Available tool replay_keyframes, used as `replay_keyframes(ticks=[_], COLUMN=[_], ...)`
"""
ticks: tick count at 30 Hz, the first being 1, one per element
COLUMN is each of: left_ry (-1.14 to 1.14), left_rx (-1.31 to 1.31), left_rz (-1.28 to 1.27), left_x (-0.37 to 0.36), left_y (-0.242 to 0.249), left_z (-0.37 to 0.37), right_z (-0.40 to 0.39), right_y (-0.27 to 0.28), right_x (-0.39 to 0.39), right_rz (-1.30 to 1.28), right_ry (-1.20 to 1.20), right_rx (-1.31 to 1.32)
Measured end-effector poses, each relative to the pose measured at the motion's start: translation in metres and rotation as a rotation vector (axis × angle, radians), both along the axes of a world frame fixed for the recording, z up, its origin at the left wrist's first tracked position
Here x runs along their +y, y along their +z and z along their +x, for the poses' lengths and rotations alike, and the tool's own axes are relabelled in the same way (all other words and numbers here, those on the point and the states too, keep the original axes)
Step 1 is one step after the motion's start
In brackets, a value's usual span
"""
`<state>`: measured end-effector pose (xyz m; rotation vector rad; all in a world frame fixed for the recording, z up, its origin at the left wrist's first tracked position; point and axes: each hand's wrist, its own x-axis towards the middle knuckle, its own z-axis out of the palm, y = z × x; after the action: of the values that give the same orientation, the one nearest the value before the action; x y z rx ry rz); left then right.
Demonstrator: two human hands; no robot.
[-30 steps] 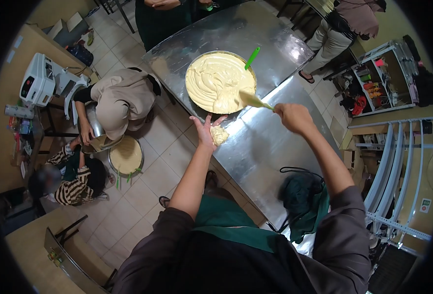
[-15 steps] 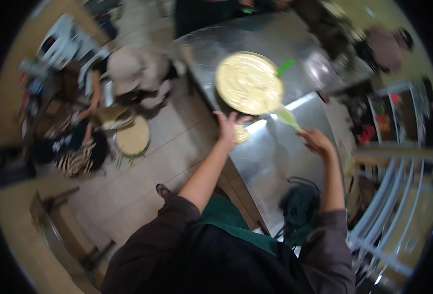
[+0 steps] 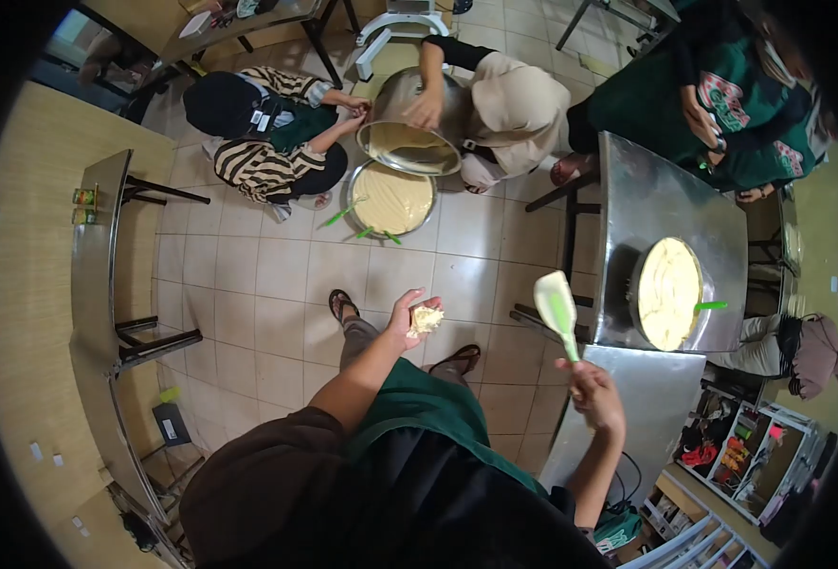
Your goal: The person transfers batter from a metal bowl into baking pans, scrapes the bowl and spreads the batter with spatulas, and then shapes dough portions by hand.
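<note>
My left hand (image 3: 405, 309) is cupped palm up over the floor, cradling a lump of pale yellow batter (image 3: 426, 321). Its fingers curl around the lump's far side. In my right hand (image 3: 597, 394) is the handle of a green spatula (image 3: 558, 308), closed in the fingers. The spatula points upward, its pale head smeared with batter. To the right, a wide round bowl (image 3: 636, 284) filled with yellow batter (image 3: 670, 292) stands on a metal table, apart from both hands. A green handle (image 3: 711, 305) sticks out over its rim.
Ahead, two crouching people hold a large metal pot (image 3: 446, 90) tipped over a floor bowl (image 3: 434, 201) of batter with several green handles. People in green aprons (image 3: 665, 81) stand behind the metal table (image 3: 628, 180). Folding tables (image 3: 97, 228) line the left wall.
My view has swung left, so the table bowl now appears farther right. Both hands have come away from that bowl. The spatula is raised upright, and my left palm has turned up with the batter.
</note>
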<state>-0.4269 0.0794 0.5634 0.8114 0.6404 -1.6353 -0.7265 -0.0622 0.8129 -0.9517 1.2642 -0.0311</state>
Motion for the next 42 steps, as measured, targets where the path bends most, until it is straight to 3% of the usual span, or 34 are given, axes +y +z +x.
replay_keyframes(ticks=[6, 9, 12, 15, 17, 19, 21, 24, 29, 30, 32, 33, 35, 37, 42], left_ry=[0.182, 0.231, 0.323, 0.432, 0.405, 0.377, 0.288, 0.164, -0.027, -0.046, -0.073, -0.065, -0.068, -0.12, -0.122], left_rx=[0.085, 0.039, 0.058, 0.091, 0.015, -0.029, -0.07, -0.184, -0.473, -0.521, -0.658, -0.751, -0.663, -1.093, -1.139], left_rz=[-0.101, -0.213, -0.347, -0.382, -0.459, -0.544, -0.499, -0.475, -0.678, -0.733, -0.801, -0.82, -0.899, -0.997, -0.992], left_x=[0.029, 0.041, 0.042, 0.021, 0.007, -0.016, -0.039, -0.074, -0.122, -0.129, -0.141, -0.149, -0.171, -0.184, -0.155], left_y=[-0.038, -0.082, -0.158, -0.23, -0.305, -0.369, -0.419, -0.468, -0.494, -0.493, -0.475, -0.469, -0.443, -0.394, -0.349], left_z=[0.12, 0.172, 0.207, 0.23, 0.244, 0.261, 0.278, 0.308, 0.369, 0.378, 0.391, 0.394, 0.394, 0.386, 0.383], right_z=[0.175, 0.259, 0.322, 0.366, 0.373, 0.387, 0.41, 0.418, 0.445, 0.459, 0.474, 0.476, 0.472, 0.463, 0.451], right_y=[-0.102, -0.2, -0.322, -0.448, -0.544, -0.588, -0.578, -0.613, -0.669, -0.664, -0.671, -0.67, -0.655, -0.633, -0.616], right_x=[0.04, 0.037, 0.017, -0.019, -0.053, -0.089, -0.113, -0.138, -0.16, -0.157, -0.159, -0.158, -0.151, -0.144, -0.165], right_rz=[0.219, 0.24, 0.142, -0.185, -0.655, -0.971, -1.052, -1.159, -1.081, -0.828, -0.628, -0.567, -0.432, -0.356, -0.111], right_ry=[0.111, 0.108, 0.113, 0.216, 0.348, 0.383, 0.402, 0.157, -0.031, -0.164, -0.312, -0.315, -0.365, -0.415, -0.526], right_rx=[-0.091, -0.07, -0.06, 0.042, 0.119, 0.374, 0.61, 0.583, 0.071, -0.148, -0.386, -0.435, -0.526, -0.522, -0.628])
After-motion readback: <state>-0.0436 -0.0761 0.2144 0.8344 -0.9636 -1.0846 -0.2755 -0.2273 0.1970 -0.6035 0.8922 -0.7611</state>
